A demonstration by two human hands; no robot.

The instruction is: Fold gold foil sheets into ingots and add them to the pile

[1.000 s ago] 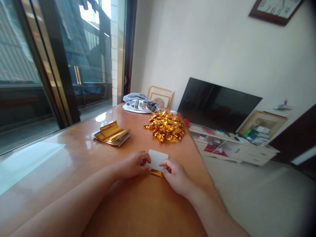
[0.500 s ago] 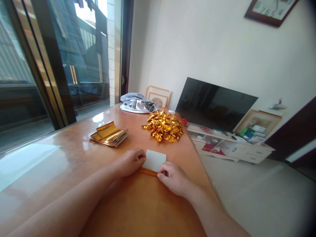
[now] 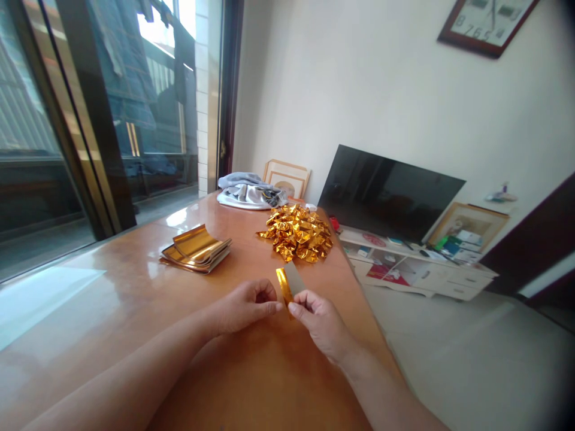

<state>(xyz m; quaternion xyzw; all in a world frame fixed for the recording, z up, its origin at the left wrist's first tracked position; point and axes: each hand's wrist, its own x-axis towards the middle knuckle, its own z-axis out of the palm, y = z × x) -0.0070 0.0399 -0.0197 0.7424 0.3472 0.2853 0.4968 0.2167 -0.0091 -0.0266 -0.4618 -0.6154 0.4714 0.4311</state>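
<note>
My right hand (image 3: 321, 320) is closed, thumb and fingers pinching the lower end of a sheet of foil paper (image 3: 295, 280). A folded gold strip runs along the sheet's left edge, while the rest shows its pale side. Just left of the sheet, my left hand (image 3: 251, 306) is loosely curled, with its thumb apart from the fingers and nothing visible between them. The left thumb's tip is close to the gold strip; whether they touch I cannot tell. A stack of gold foil sheets (image 3: 197, 248) lies farther left. Beyond my hands is a pile of folded gold foil pieces (image 3: 299, 232).
The glossy wooden table (image 3: 130, 299) carries all of this. Folded clothes (image 3: 247, 191) and framed pictures (image 3: 287, 176) are at its far end. Past the right edge stand a television (image 3: 386, 191) and a low white cabinet (image 3: 444, 278). A glass door (image 3: 153, 120) is on the left.
The foil paper has turned from lying flat with its gold fold toward me to being tilted up, fold at the left. My left fingers have moved off its left edge.
</note>
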